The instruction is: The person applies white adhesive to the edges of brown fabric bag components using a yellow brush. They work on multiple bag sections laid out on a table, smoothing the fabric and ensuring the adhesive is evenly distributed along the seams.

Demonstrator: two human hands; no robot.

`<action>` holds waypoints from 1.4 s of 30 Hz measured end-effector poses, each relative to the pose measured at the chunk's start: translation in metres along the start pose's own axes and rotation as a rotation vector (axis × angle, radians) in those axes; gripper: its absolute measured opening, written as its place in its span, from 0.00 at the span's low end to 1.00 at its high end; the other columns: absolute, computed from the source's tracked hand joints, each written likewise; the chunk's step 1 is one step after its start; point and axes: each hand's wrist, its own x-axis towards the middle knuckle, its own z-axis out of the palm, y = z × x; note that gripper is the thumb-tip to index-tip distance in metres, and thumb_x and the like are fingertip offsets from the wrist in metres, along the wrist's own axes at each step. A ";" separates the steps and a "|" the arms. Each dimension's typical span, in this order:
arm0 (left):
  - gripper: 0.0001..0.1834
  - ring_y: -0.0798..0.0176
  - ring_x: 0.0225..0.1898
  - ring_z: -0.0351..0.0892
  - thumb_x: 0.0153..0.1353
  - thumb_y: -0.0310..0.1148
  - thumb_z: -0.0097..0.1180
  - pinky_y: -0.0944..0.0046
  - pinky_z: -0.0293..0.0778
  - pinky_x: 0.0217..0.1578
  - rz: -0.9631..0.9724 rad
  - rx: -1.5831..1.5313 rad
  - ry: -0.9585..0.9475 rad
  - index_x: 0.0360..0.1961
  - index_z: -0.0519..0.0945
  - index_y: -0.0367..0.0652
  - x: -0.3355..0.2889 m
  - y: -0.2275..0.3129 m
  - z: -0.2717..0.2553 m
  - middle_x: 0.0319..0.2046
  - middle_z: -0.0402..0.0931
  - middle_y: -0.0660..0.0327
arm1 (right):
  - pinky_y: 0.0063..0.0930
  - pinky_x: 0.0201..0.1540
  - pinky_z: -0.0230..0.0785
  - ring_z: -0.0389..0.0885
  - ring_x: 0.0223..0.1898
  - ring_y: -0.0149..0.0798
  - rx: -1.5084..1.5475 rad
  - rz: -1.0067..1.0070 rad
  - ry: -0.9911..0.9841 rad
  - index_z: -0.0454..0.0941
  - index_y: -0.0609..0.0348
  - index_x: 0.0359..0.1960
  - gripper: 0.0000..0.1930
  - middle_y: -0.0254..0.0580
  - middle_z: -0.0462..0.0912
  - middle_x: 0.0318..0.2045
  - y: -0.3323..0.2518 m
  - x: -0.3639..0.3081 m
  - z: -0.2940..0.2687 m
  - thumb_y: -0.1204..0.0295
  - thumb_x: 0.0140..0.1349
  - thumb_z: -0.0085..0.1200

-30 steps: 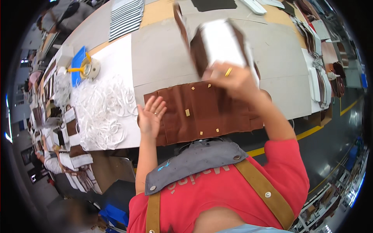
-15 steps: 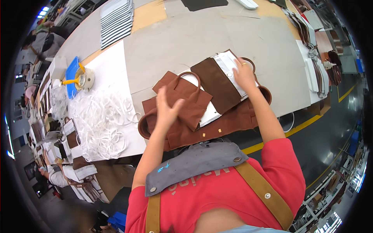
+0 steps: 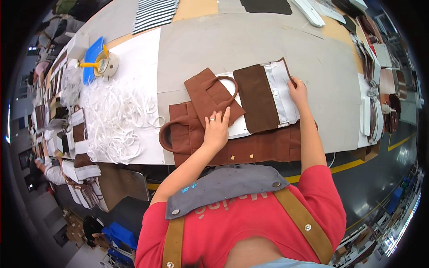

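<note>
My left hand (image 3: 217, 129) lies with fingers spread on the lower part of a reddish-brown bag panel (image 3: 206, 91), which has a looped handle. At the right, my right hand (image 3: 298, 93) pinches the edge of a bag lining (image 3: 281, 96), white with a dark brown section (image 3: 255, 100). Both pieces overlap on top of a larger brown bag body (image 3: 263, 145) lying flat at the table's near edge. The bag body shows two small gold-coloured fittings, and one of its handles (image 3: 167, 134) curves out at the left.
A heap of white strips (image 3: 118, 120) covers the table's left side. Behind it, a pot (image 3: 108, 67) with a yellow-handled brush stands by a blue tray (image 3: 93, 56). A striped stack (image 3: 154, 15) and a dark sheet (image 3: 267, 6) lie at the far side.
My left hand has come down onto the brown panel, and my right hand has moved to the lining's right edge. The panel and lining are turned straighter, and the view has shifted.
</note>
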 end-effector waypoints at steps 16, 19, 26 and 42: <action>0.29 0.55 0.42 0.71 0.53 0.17 0.47 0.60 0.74 0.41 -0.963 -1.572 0.636 0.55 0.49 0.30 0.060 -0.127 -0.029 0.45 0.63 0.47 | 0.25 0.34 0.66 0.74 0.28 0.30 0.201 0.135 0.004 0.75 0.63 0.38 0.12 0.39 0.78 0.25 0.044 0.110 0.049 0.68 0.57 0.48; 0.41 0.52 0.42 0.72 0.53 0.19 0.49 0.57 0.73 0.44 -1.064 -1.634 0.624 0.61 0.37 0.33 0.066 -0.142 -0.017 0.46 0.62 0.43 | 0.26 0.34 0.67 0.75 0.27 0.32 0.111 0.189 0.020 0.75 0.62 0.38 0.12 0.40 0.78 0.24 0.057 0.117 0.059 0.69 0.56 0.47; 0.40 0.59 0.39 0.69 0.52 0.20 0.50 0.63 0.68 0.40 -1.166 -1.284 0.712 0.62 0.41 0.40 0.072 -0.190 -0.010 0.47 0.61 0.46 | 0.29 0.37 0.67 0.77 0.32 0.38 0.024 0.125 0.009 0.74 0.59 0.40 0.11 0.44 0.79 0.30 0.030 0.109 0.043 0.71 0.57 0.45; 0.33 0.62 0.25 0.72 0.48 0.24 0.51 0.65 0.68 0.32 -0.888 -0.570 0.452 0.57 0.56 0.35 0.079 -0.213 -0.005 0.21 0.70 0.60 | 0.31 0.36 0.67 0.76 0.30 0.40 0.013 0.094 0.244 0.73 0.60 0.41 0.11 0.44 0.78 0.28 0.037 0.104 0.041 0.70 0.58 0.45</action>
